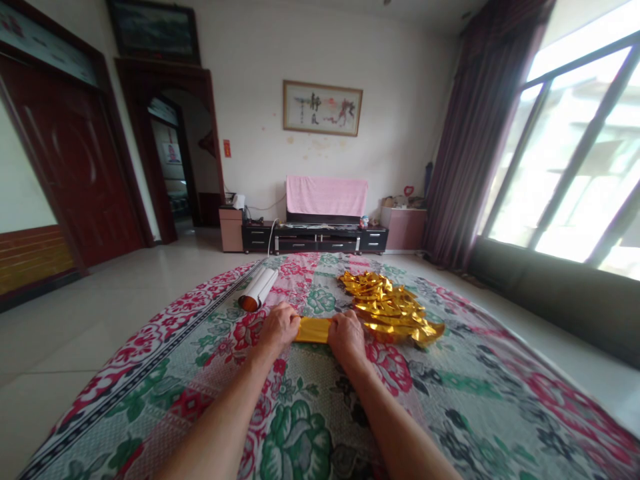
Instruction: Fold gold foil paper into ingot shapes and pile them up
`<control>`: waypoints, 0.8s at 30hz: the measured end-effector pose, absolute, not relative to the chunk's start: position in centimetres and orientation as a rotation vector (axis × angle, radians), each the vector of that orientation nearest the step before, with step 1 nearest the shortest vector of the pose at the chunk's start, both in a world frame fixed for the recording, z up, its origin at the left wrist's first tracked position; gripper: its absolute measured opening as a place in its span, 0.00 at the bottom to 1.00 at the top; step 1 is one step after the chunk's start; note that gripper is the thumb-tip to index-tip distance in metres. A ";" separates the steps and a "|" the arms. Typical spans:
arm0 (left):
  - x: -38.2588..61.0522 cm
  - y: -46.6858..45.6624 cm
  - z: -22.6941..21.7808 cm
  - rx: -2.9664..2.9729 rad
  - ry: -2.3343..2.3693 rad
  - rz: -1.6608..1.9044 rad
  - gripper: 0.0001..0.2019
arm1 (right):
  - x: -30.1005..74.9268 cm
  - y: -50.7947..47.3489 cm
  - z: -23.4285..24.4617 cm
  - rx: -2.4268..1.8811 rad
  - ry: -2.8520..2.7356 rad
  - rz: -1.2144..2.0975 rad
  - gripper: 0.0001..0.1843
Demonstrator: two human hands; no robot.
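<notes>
My left hand [278, 328] and my right hand [346, 337] each grip one end of a folded strip of gold foil paper [314, 329], which lies flat on the floral cloth [310, 400]. Both hands have their fingers curled down onto the strip. Just right of my right hand sits a heap of folded gold foil pieces [387, 308]. A white roll with an orange-brown end [257, 290] lies on the cloth just beyond my left hand.
The cloth covers a broad surface with tiled floor [75, 313] on the left. A low dark TV cabinet [315, 238] with a pink-covered screen stands at the far wall. A dark sofa back [560, 293] runs along the window on the right.
</notes>
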State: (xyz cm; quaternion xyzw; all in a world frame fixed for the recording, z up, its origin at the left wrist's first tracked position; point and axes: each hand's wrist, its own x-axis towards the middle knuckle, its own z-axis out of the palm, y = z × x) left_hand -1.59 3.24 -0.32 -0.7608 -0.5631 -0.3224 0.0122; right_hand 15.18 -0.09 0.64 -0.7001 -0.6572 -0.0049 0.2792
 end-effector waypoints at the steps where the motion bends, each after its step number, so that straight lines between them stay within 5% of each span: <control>1: -1.6 3.2 -0.3 -2.373 -1.753 -1.006 0.07 | 15.2 0.0 0.6 -1.880 -1.765 -0.014 0.14; 24: -1.6 3.6 -0.8 -2.398 -1.684 -0.900 0.06 | 14.9 0.4 -0.2 -1.843 -1.814 0.004 0.13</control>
